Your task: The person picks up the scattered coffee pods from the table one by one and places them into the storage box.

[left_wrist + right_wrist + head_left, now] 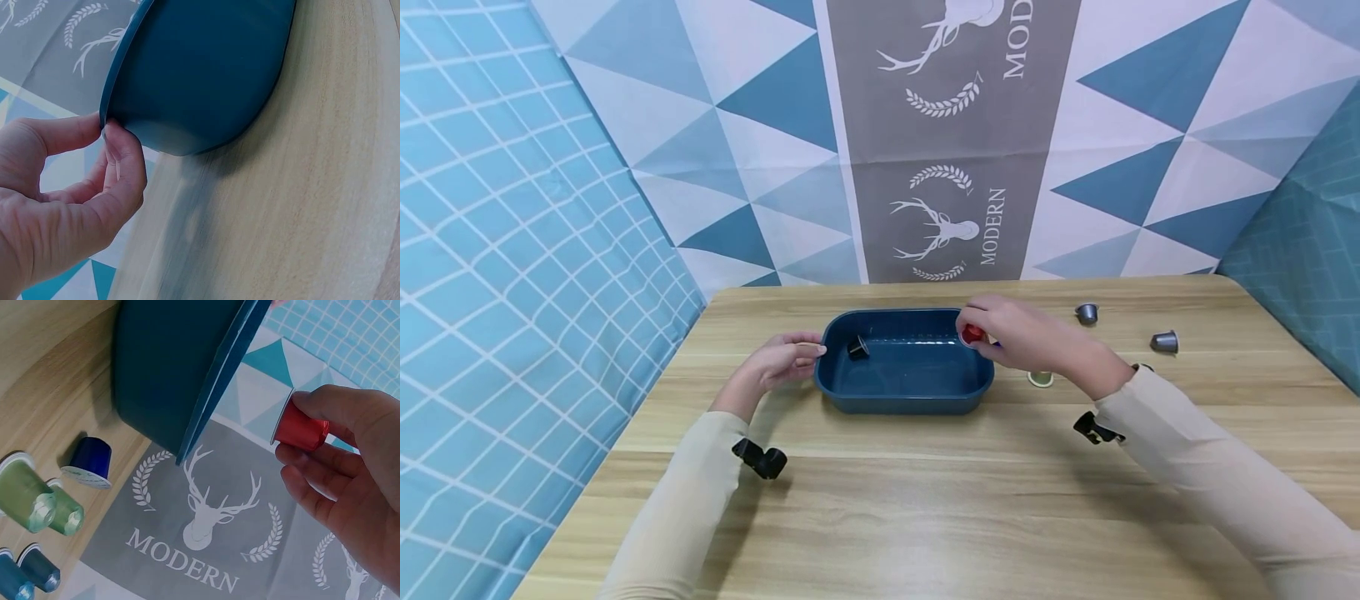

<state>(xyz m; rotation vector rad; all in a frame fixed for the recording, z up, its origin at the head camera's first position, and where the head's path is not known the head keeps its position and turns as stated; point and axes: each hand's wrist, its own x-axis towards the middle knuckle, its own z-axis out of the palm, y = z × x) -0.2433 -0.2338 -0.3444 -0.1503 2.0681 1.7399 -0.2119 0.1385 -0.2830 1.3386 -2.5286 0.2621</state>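
Observation:
A dark blue plastic basin [906, 405] sits on the wooden table. My left hand [784, 360] pinches its left rim between thumb and fingers; the left wrist view shows this grip on the lip [107, 106] up close. Above the basin's right end, my right hand [1022, 335] holds a red coffee capsule [303, 427]. Thumb and fingers pinch its sides, with the pale flanged rim facing away from the palm in the right wrist view. Inside the basin, near its left end, a black coffee capsule [857, 348] lies on its side.
Two grey capsules, one farther back [1086, 314] and one farther right [1165, 342], lie on the table. A green capsule [1041, 379] is partly hidden under my right hand. The right wrist view shows a dark blue capsule [91, 460] beside the basin. Patterned cloth [940, 133] hangs behind the table.

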